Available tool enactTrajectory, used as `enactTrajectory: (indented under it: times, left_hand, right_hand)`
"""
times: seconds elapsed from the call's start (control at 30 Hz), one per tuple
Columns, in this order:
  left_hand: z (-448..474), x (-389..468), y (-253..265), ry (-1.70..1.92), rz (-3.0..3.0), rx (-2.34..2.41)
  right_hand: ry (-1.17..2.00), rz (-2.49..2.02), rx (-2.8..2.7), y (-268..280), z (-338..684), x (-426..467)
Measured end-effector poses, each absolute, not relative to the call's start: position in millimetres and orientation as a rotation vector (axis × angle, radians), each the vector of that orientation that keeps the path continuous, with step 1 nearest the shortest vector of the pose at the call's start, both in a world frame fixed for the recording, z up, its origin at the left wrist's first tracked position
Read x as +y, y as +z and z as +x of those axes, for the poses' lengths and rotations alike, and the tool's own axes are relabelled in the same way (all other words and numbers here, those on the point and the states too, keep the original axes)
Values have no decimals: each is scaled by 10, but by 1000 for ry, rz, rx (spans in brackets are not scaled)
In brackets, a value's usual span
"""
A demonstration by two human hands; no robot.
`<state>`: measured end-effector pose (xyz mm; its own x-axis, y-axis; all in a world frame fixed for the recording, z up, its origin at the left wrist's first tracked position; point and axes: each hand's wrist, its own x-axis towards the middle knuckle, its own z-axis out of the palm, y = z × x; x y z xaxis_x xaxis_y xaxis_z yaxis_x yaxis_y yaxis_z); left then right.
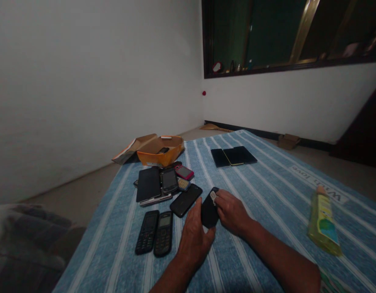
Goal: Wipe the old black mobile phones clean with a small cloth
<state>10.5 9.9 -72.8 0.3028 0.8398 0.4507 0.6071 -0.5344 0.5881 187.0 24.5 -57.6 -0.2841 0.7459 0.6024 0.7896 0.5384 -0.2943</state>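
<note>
Between my hands is a dark mobile phone, with a small pale patch near its upper end that I cannot make out. My left hand grips its left side and lower end, thumb toward the bottom. Curled fingers of my right hand press on its upper right edge. Just left of it lies a black smartphone. Two keypad phones, one black and one with a grey screen, lie side by side nearer me.
Beyond is a pile with a black tablet-like device, a slider-style phone and a pink phone. An open orange box stands behind. Dark flat devices lie farther right. A yellow bottle lies on the striped cloth.
</note>
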Motion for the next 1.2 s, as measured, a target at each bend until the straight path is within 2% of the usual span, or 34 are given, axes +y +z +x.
enactTrajectory:
  times: [0.37,0.87,1.2]
  left_hand:
    - [104,84,-719,1064,2268,1300]
    - [99,73,-700,1059,2288,1299]
    - [116,61,-715,1086,2327,1318]
  right_hand:
    - [115,-944,-2238,-453,1730,157]
    - [-144,-1558,-2067,-531,1873,259]
    - [-29,-1068,-2240,-517,1735,133]
